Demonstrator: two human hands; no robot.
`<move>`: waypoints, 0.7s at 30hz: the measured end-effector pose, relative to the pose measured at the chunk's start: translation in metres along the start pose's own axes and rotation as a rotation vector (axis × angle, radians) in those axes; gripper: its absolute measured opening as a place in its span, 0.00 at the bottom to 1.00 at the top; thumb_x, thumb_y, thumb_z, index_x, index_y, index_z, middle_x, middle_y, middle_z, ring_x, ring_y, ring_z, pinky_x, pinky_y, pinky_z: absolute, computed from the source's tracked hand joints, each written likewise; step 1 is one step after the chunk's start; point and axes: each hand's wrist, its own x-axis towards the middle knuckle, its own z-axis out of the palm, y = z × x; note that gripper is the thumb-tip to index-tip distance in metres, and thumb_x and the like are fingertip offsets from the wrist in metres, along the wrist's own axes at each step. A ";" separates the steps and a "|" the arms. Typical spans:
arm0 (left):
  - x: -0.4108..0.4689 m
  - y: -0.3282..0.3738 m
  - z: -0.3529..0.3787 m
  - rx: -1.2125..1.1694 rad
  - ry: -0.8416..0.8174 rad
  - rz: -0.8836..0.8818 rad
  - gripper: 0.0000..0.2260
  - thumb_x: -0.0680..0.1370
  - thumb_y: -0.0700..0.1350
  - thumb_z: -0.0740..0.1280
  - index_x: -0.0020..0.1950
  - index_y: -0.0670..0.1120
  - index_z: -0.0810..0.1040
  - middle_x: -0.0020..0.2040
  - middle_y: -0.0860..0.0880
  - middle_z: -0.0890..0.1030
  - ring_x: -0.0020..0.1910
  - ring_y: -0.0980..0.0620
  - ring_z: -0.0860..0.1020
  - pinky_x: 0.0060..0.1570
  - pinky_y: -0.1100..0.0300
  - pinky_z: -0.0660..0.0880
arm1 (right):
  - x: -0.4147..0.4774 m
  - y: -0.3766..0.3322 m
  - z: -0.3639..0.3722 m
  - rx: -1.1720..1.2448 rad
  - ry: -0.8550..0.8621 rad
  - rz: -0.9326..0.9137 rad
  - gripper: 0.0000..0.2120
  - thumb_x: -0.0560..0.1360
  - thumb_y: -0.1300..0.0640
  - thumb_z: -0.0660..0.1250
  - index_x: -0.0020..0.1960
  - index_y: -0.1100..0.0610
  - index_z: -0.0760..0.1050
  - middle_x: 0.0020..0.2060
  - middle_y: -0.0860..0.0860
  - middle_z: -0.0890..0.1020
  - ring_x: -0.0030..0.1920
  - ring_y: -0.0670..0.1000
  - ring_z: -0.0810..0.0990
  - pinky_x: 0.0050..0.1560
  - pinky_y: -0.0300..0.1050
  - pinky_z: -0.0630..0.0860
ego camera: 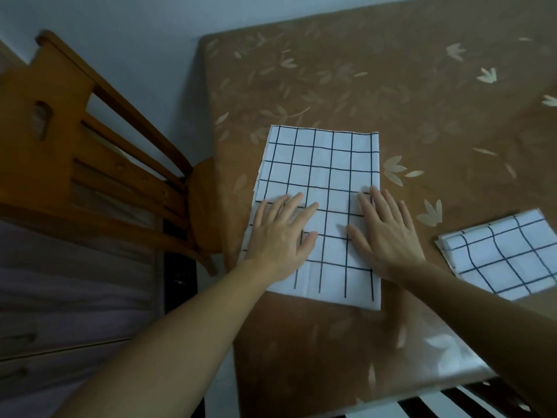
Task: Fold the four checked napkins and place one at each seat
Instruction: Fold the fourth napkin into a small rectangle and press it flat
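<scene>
- The table, under a glossy brown leaf-print cover, carries everything; that slick cover is your main risk, because cloth pushed sideways on it can slide instead of creasing
- The wooden chair stands tight against the table's left edge, just beside the cloth you are working; it marks a seat, and nothing on the table blocks your reach to it
- The checked napkin lies flat as a long rectangle near the table's left side, its left edge running close along the table edge; a hard sweep leftward could carry that side over the edge
- A second napkin lies to your right, near but apart, already looking folded smaller; a wide swing of your right forearm could drag it out of shape
- Your left hand and right hand both lie palm down, fingers spread, pressing the near half of the napkin and gripping nothing; uneven pressure could skew the layers
- Only two napkins show, so by my reckoning much of the task remains
</scene>
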 end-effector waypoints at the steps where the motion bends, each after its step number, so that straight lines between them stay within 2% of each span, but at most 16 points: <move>1: -0.007 0.001 0.001 0.010 -0.013 0.003 0.26 0.79 0.60 0.48 0.76 0.55 0.62 0.77 0.49 0.61 0.76 0.47 0.56 0.74 0.45 0.47 | -0.009 -0.001 0.000 0.009 0.008 0.031 0.35 0.77 0.34 0.41 0.78 0.50 0.48 0.79 0.52 0.50 0.78 0.53 0.44 0.76 0.53 0.40; 4: -0.024 0.002 0.002 0.052 -0.026 0.004 0.25 0.80 0.59 0.48 0.76 0.55 0.63 0.77 0.49 0.62 0.76 0.48 0.56 0.74 0.45 0.47 | -0.038 -0.006 -0.001 0.043 0.052 0.067 0.31 0.78 0.36 0.48 0.77 0.50 0.55 0.76 0.52 0.60 0.76 0.55 0.55 0.74 0.57 0.50; 7: -0.040 0.003 -0.002 0.040 -0.049 -0.034 0.23 0.81 0.58 0.49 0.76 0.57 0.60 0.78 0.51 0.59 0.77 0.49 0.53 0.75 0.45 0.45 | -0.062 -0.010 -0.006 0.067 0.090 0.106 0.28 0.78 0.39 0.57 0.74 0.50 0.61 0.67 0.52 0.70 0.66 0.56 0.67 0.65 0.55 0.63; 9: -0.050 0.004 -0.005 0.054 -0.100 -0.050 0.23 0.82 0.59 0.49 0.77 0.58 0.57 0.79 0.51 0.56 0.78 0.49 0.50 0.75 0.45 0.42 | -0.071 -0.017 -0.014 0.185 0.064 0.155 0.28 0.77 0.40 0.60 0.73 0.49 0.62 0.57 0.51 0.75 0.54 0.52 0.75 0.53 0.49 0.73; 11: -0.059 0.004 -0.007 0.087 -0.146 -0.070 0.24 0.82 0.59 0.49 0.78 0.58 0.54 0.79 0.51 0.52 0.78 0.49 0.47 0.75 0.44 0.41 | -0.073 -0.026 -0.022 0.363 0.008 0.226 0.30 0.75 0.44 0.65 0.73 0.48 0.58 0.44 0.47 0.77 0.41 0.48 0.78 0.36 0.44 0.74; 12: -0.062 0.004 -0.008 0.095 -0.158 -0.082 0.24 0.82 0.60 0.48 0.78 0.58 0.53 0.80 0.51 0.51 0.78 0.48 0.46 0.75 0.44 0.41 | -0.073 -0.030 -0.026 0.435 -0.017 0.270 0.32 0.75 0.47 0.66 0.73 0.46 0.55 0.41 0.46 0.78 0.38 0.48 0.79 0.32 0.43 0.74; 14: -0.067 0.005 -0.010 0.095 -0.160 -0.102 0.24 0.82 0.60 0.48 0.78 0.58 0.52 0.80 0.51 0.51 0.78 0.48 0.46 0.75 0.44 0.41 | -0.073 -0.035 -0.031 0.534 -0.049 0.341 0.35 0.73 0.54 0.68 0.73 0.45 0.53 0.43 0.48 0.79 0.39 0.50 0.80 0.31 0.43 0.74; 17: -0.075 0.008 -0.013 0.085 -0.155 -0.110 0.25 0.81 0.62 0.49 0.78 0.59 0.52 0.79 0.51 0.52 0.78 0.48 0.47 0.75 0.42 0.42 | -0.075 -0.038 -0.036 0.796 -0.106 0.440 0.35 0.72 0.62 0.68 0.73 0.46 0.57 0.50 0.51 0.79 0.44 0.55 0.81 0.32 0.45 0.77; 19: -0.080 0.011 -0.017 0.055 -0.174 -0.075 0.28 0.79 0.66 0.50 0.78 0.59 0.53 0.79 0.51 0.53 0.78 0.48 0.48 0.74 0.41 0.43 | -0.079 -0.040 -0.040 0.987 -0.167 0.474 0.29 0.73 0.65 0.67 0.70 0.49 0.63 0.49 0.56 0.80 0.37 0.55 0.83 0.30 0.43 0.78; 21: -0.083 0.017 -0.023 0.043 -0.202 -0.021 0.33 0.76 0.70 0.52 0.78 0.58 0.53 0.79 0.52 0.53 0.78 0.49 0.48 0.75 0.41 0.44 | -0.083 -0.043 -0.046 1.074 -0.185 0.475 0.17 0.76 0.65 0.65 0.64 0.55 0.73 0.50 0.58 0.80 0.33 0.52 0.83 0.31 0.41 0.78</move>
